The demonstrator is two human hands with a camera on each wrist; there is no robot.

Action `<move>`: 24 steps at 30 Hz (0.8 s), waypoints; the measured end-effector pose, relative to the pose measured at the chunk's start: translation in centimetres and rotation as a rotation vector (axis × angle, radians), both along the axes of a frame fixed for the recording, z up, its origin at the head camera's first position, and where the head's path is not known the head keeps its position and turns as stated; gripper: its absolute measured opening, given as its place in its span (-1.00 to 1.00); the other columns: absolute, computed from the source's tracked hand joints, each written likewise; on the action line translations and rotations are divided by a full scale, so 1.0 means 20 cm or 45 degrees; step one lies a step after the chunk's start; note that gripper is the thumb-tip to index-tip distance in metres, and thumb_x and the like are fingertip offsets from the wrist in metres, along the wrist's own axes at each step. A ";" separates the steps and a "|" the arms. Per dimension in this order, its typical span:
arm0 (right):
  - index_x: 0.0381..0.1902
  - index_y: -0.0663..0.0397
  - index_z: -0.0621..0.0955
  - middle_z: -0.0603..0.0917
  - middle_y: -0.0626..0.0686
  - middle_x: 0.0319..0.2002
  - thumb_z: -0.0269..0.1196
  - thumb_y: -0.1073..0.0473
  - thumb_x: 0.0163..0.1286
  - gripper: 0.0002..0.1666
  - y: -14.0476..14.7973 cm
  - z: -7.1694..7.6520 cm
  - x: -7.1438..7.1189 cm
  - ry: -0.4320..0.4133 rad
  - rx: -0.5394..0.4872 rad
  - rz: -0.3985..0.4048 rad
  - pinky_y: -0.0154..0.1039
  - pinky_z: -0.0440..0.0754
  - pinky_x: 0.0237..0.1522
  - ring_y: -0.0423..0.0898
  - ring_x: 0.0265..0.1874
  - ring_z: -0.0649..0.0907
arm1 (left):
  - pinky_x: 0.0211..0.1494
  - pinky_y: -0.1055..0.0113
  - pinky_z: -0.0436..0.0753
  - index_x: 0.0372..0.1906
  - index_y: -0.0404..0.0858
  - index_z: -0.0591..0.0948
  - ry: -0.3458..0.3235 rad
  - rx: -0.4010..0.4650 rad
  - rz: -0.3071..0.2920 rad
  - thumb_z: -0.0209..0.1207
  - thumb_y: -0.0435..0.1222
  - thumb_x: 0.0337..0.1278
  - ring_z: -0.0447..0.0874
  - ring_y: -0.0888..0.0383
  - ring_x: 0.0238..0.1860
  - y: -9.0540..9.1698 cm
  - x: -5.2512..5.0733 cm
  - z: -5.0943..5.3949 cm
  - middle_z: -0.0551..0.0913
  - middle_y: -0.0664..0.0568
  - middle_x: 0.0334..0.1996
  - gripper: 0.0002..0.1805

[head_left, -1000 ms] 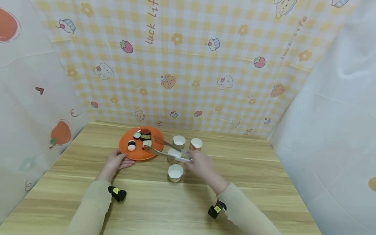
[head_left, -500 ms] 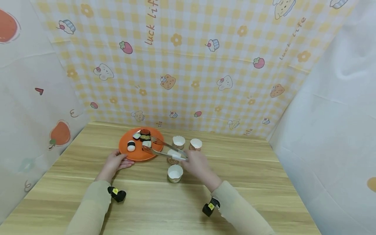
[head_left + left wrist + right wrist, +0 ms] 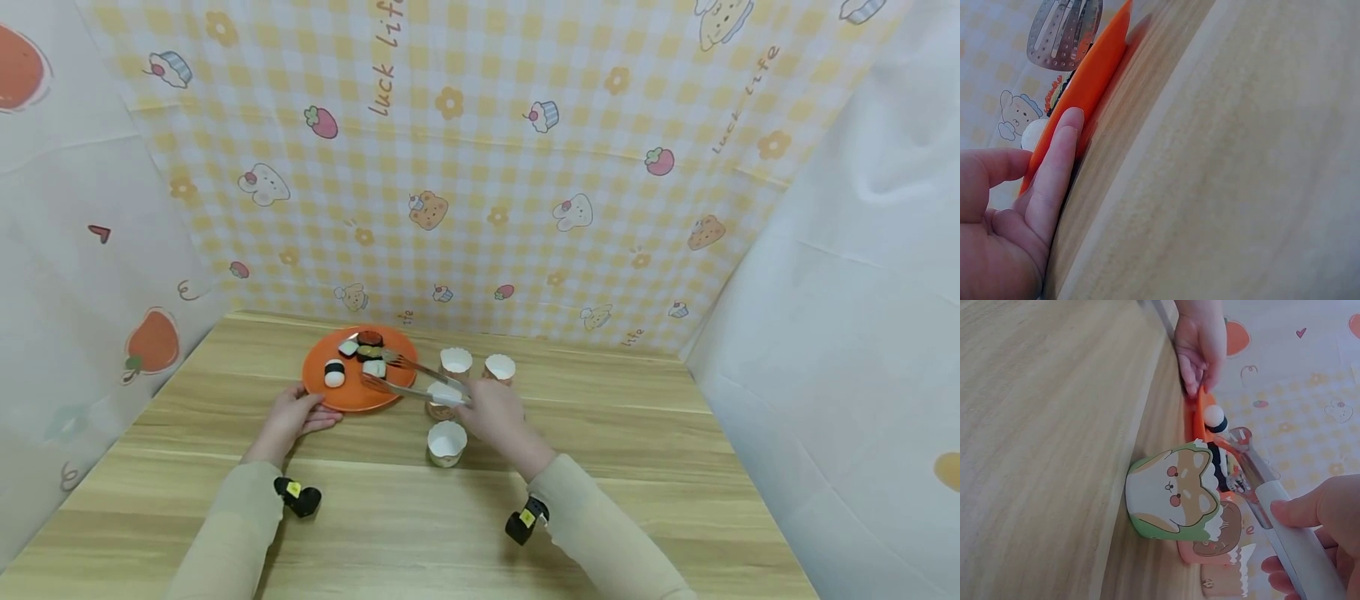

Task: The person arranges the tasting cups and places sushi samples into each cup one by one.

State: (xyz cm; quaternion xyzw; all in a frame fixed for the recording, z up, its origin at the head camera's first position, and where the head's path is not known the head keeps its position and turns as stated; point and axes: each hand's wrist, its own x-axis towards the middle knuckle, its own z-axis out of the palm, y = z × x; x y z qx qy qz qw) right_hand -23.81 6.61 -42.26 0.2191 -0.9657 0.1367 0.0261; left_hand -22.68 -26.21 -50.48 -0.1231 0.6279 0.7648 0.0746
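Left hand [image 3: 298, 414] had the near-left rim of the orange plate [image 3: 354, 398] pinched, thumb on top, fingers along the underside; right hand [image 3: 497, 415] was clamped round the tongs [image 3: 448, 400], their spread tips either side of a white sushi piece [image 3: 374, 368] right of the plate's middle; couldn't tell if they touched it; four cups [image 3: 447, 447] stood to the right on the wooden bench [image 3: 615, 417].

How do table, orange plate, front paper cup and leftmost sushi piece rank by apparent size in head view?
1. Table
2. Orange plate
3. Front paper cup
4. Leftmost sushi piece
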 end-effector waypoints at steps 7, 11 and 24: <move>-0.06 0.01 0.64 0.57 -0.09 -0.53 0.37 -0.04 0.22 -0.61 -0.02 0.00 -0.03 0.032 0.079 -0.019 -0.29 0.39 -0.79 -0.17 -0.66 0.46 | -0.25 0.26 0.73 0.41 -0.55 -0.10 0.011 0.003 -0.005 -0.22 -0.40 0.48 0.74 0.07 -0.43 0.00 0.00 -0.01 0.69 -0.13 -0.48 -0.43; -0.07 0.00 0.64 0.54 -0.12 -0.56 0.36 -0.06 0.22 -0.61 -0.02 0.01 -0.04 0.042 0.113 -0.008 -0.28 0.39 -0.75 -0.17 -0.63 0.47 | -0.25 0.26 0.73 0.41 -0.54 -0.09 0.006 -0.001 -0.004 -0.22 -0.40 0.47 0.74 0.08 -0.43 0.00 0.00 -0.01 0.69 -0.12 -0.48 -0.43; 0.23 -0.17 0.55 0.48 -0.15 -0.67 0.36 -0.08 0.23 -0.40 -0.04 0.01 -0.04 0.009 0.157 -0.003 -0.29 0.38 -0.80 -0.17 -0.68 0.45 | -0.27 0.26 0.73 0.43 -0.52 -0.11 -0.002 0.003 -0.003 -0.21 -0.41 0.47 0.74 0.09 -0.44 0.00 0.00 -0.01 0.69 -0.11 -0.49 -0.42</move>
